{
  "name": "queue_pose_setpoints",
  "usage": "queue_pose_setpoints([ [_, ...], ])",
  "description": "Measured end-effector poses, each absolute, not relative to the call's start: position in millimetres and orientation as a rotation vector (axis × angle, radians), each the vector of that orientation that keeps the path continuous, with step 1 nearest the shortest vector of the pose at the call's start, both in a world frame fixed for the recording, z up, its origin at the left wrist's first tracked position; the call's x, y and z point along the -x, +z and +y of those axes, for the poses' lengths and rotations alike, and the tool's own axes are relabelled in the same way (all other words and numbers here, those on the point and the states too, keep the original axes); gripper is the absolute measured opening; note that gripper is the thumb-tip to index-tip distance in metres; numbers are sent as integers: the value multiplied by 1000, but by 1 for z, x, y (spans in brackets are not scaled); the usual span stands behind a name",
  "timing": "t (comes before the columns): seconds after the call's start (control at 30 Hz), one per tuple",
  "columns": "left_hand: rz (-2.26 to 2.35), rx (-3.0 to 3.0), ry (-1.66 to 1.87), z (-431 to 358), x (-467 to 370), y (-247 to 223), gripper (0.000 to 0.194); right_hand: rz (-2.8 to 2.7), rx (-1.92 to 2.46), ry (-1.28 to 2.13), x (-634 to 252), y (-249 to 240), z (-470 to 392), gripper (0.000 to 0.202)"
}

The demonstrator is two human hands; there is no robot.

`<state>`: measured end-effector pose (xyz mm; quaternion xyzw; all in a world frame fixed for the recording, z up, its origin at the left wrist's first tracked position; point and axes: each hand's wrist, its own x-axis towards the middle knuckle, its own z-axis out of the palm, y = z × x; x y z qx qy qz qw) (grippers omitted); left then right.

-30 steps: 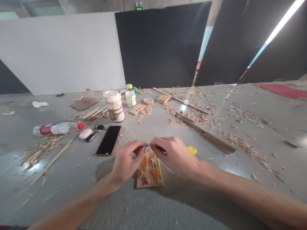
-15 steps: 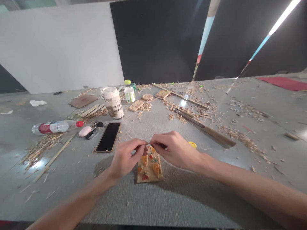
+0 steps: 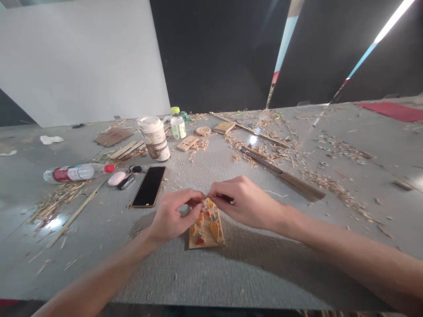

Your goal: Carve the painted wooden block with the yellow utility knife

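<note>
A small, flat tan rectangle (image 3: 206,235) with orange carrot and red designs lies on the grey table in front of me. Whether it is cloth or wood I cannot tell. Above its far end, my left hand (image 3: 178,211) is closed in a pinch, thumb against fingers. My right hand (image 3: 243,200) pinches right beside it, and the fingertips of both almost meet. Whatever sits between the fingertips is too small to make out. A thin pale string (image 3: 276,193) lies on the table just beyond my right wrist.
Left of my hands lie a black phone (image 3: 148,187), a pink rounded object (image 3: 116,178) and a plastic bottle (image 3: 76,173). Behind stand a lidded cup (image 3: 155,138) and a green-capped bottle (image 3: 178,125). A long-bladed tool (image 3: 280,173) rests at right among wood shavings (image 3: 343,191).
My left hand's thumb and fingers show a wider gap behind the pinch. A yellow item beside my right hand has gone out of sight. The view has shifted slightly.
</note>
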<state>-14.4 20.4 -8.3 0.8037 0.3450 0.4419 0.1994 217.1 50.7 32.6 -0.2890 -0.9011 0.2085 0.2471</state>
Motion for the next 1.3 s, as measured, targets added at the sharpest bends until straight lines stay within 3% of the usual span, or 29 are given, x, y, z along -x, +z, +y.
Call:
queue_pose_setpoints([
  [0.47,1021,-2469,1087,24,14,-19,16,-2595,881,346,-213,20,43,20],
  [1.0,737,-2300,831,20,21,-5,25,-2724,457,863,-226,49,56,21],
  [1.3,923,-2387,880,19,17,-7,16,-2707,582,819,-226,51,57,19],
])
